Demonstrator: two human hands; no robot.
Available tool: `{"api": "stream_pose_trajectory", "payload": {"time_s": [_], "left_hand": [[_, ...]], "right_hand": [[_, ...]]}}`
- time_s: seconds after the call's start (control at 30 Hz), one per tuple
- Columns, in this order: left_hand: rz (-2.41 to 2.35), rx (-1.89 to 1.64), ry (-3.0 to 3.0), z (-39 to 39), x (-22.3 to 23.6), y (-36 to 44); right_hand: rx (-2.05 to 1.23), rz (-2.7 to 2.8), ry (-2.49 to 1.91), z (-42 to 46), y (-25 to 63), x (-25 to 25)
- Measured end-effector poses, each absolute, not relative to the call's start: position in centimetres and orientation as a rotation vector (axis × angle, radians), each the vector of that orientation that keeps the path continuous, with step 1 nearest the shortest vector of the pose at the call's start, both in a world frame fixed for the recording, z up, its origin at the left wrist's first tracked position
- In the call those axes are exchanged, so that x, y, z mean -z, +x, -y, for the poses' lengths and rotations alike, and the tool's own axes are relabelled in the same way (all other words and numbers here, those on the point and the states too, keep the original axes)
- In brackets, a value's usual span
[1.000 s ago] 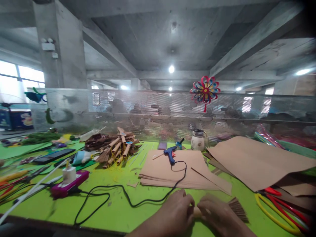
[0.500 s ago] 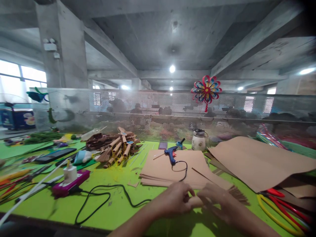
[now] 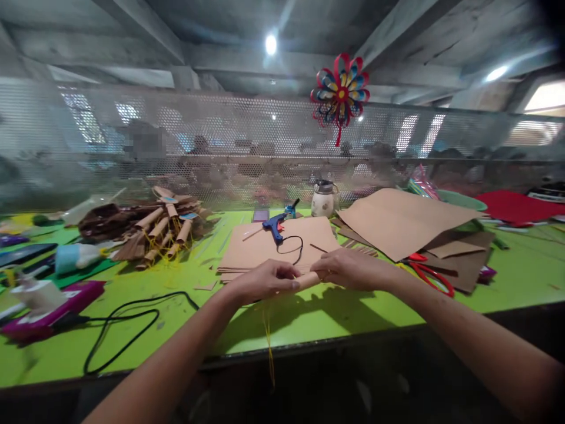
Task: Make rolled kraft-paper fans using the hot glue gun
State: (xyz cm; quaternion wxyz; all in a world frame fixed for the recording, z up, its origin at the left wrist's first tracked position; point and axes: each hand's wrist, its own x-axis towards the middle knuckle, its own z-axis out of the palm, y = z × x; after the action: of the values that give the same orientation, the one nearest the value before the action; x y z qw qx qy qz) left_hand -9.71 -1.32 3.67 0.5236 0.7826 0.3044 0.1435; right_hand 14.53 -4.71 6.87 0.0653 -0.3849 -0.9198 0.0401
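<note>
Both of my hands are closed on a small rolled tube of brown paper [image 3: 308,281] over the front part of the green table. My left hand [image 3: 267,279] grips its left end, and thin yellow strings [image 3: 267,335] hang below that hand past the table edge. The fingers of my right hand [image 3: 346,270] pinch the right end. Just behind my hands lies a stack of brown paper sheets [image 3: 247,244]. On it rests a blue glue gun [image 3: 276,228] with a black cord. Fringed paper [image 3: 364,249] shows beyond my right hand.
A pile of tied brown paper rolls [image 3: 165,229] is at the left, near a purple power strip [image 3: 57,310] and a looping black cord [image 3: 128,299]. Large brown sheets [image 3: 397,221] and red-handled scissors [image 3: 435,280] lie right. A white bottle [image 3: 323,200] stands behind, before a perforated screen [image 3: 247,129].
The camera view has turned right and tilted down. My hands now both grip the paper tube closely, and yellow strings have come into sight under my left hand.
</note>
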Motion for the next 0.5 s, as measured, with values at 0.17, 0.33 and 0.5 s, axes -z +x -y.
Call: {"api": "stream_pose_trajectory", "payload": {"time_s": [0.17, 0.33, 0.5], "left_hand": [[-0.695, -0.329, 1.785, 1.4, -3.7, -9.4], [-0.654, -0.392, 1.55, 1.3, -2.8, -9.3], [-0.609, -0.557, 1.188, 0.9, -1.5, -9.7]], "right_hand": [[-0.418, 2.869, -1.315, 3.0, 13.6, -9.3], [-0.333, 2.937, -1.311, 0.8, 13.0, -10.5], [0.063, 2.525, -1.034, 1.3, 13.4, -11.0]]}}
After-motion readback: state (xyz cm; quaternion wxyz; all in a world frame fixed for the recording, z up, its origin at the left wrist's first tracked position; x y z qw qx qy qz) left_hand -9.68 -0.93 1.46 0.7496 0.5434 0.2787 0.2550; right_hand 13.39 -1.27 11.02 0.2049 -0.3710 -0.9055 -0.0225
